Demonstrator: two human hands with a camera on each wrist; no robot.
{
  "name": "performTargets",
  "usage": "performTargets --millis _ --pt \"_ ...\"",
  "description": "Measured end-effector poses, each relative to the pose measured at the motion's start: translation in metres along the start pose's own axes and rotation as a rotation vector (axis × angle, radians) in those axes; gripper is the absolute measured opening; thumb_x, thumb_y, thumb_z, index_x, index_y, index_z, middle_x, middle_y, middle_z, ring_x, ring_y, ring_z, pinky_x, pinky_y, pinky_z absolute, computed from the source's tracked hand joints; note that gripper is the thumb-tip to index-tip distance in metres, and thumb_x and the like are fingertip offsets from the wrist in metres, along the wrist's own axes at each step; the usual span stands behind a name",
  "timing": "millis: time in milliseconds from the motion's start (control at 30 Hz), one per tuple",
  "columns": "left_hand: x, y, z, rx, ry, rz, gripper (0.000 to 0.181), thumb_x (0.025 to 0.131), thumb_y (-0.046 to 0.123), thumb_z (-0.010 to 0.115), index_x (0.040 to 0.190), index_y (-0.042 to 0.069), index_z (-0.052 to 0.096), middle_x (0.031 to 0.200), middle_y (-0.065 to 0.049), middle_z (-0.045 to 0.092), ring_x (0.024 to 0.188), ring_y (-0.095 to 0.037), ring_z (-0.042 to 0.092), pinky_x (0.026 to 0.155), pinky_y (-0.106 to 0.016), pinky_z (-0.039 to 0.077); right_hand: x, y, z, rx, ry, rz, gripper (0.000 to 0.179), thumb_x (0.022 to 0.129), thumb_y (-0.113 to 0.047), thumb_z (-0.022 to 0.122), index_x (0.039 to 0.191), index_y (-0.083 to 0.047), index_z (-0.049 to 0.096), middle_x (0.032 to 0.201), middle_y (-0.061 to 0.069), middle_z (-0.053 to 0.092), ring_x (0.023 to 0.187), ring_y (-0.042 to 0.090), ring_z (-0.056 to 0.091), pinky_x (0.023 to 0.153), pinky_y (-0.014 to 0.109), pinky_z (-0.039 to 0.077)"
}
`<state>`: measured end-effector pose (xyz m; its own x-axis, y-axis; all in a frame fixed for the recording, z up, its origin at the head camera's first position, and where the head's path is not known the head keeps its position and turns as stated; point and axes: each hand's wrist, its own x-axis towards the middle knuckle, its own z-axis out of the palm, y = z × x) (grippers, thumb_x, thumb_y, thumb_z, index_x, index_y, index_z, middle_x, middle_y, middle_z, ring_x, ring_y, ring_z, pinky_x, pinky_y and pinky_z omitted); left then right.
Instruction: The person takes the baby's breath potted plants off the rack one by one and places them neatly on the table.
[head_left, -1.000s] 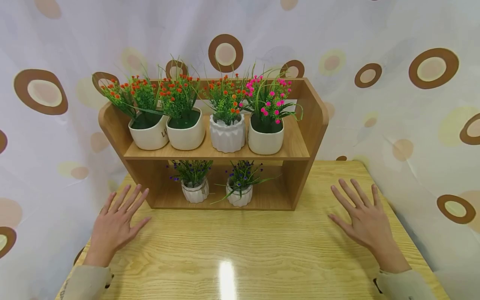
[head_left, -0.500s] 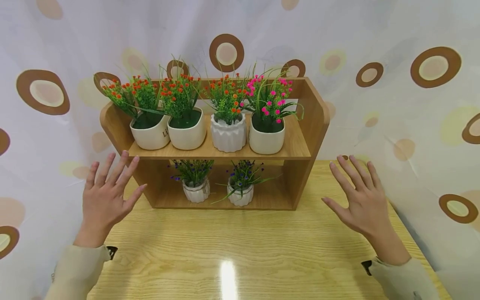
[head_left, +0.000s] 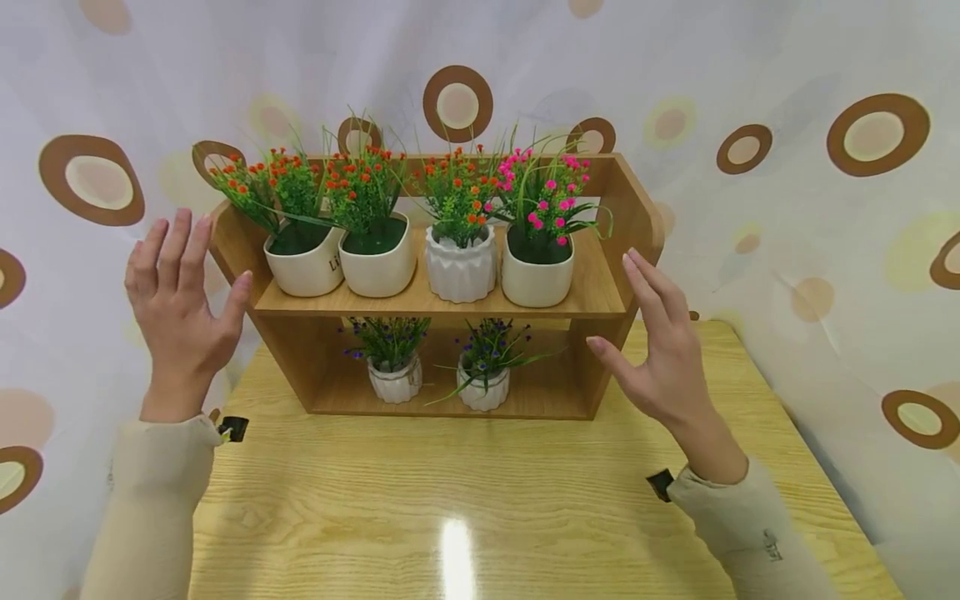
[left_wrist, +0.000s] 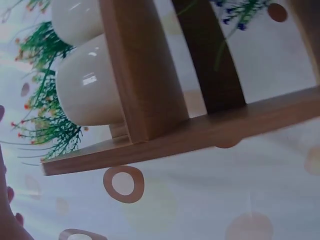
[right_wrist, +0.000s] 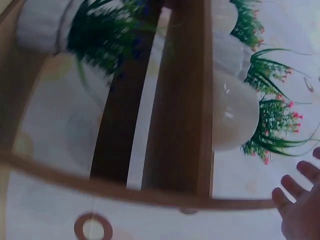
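Note:
A two-tier wooden shelf [head_left: 450,314] stands on the table in the head view. My left hand [head_left: 176,312] is raised beside its left side panel, fingers straight and thumb spread, holding nothing. Near the right side panel hovers my right hand [head_left: 663,358], fingers extended, thumb apart, also holding nothing. On the upper tier stand an orange-flowered plant in a lettered white pot [head_left: 303,268], another in a plain white pot [head_left: 378,267], one in a fluted white pot [head_left: 460,271], and a pink-flowered plant in a white pot [head_left: 537,275]. The right wrist view shows the right fingertips [right_wrist: 292,187] beyond the panel's edge.
Two small pots with purple-blue flowers, a left one [head_left: 395,382] and a right one [head_left: 483,389], stand on the lower tier. The wooden table [head_left: 420,475] extends in front. A white curtain [head_left: 720,67] with brown rings hangs behind and at both sides.
Both hands have risen from low over the table at either side of the shelf. The left moved up and slightly left; the right moved up and inward towards the shelf. The pots stayed put.

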<state>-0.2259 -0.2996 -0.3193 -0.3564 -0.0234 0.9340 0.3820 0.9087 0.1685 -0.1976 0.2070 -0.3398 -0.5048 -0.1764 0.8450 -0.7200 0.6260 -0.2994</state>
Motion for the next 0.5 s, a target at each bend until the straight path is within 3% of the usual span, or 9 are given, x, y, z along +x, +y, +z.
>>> performTargets --millis 233,367,500 --pt "0.02 -0.009 0.015 -0.153 -0.021 -0.223 0.06 0.096 0.04 0.058 0.15 0.015 0.052 0.154 -0.009 0.051 0.141 -0.028 0.043 0.117 -0.038 0.034 0.023 -0.006 0.031 0.19 -0.07 0.227 0.083 0.09 -0.022 0.078 0.162 -0.014 0.036 0.161 0.011 0.042 0.148 0.027 0.04 0.121 0.053 0.037" --pt "0.023 -0.01 0.022 -0.225 -0.047 -0.347 0.052 0.099 0.036 0.057 0.149 0.022 0.052 0.15 -0.003 0.052 0.13 -0.02 0.05 0.1 -0.021 0.041 0.032 -0.008 0.047 0.225 -0.096 0.33 0.084 0.091 -0.026 0.078 0.161 -0.011 0.035 0.16 0.011 0.041 0.148 0.028 0.042 0.121 0.05 0.038" --pt "0.024 -0.01 0.028 -0.257 -0.051 -0.408 0.047 0.101 0.035 0.056 0.147 0.026 0.053 0.145 0.0 0.054 0.117 -0.005 0.051 0.088 -0.013 0.04 0.04 -0.008 0.058 0.232 -0.108 0.419 0.084 0.091 -0.034 0.078 0.16 -0.012 0.036 0.156 0.012 0.043 0.146 0.03 0.044 0.121 0.047 0.039"
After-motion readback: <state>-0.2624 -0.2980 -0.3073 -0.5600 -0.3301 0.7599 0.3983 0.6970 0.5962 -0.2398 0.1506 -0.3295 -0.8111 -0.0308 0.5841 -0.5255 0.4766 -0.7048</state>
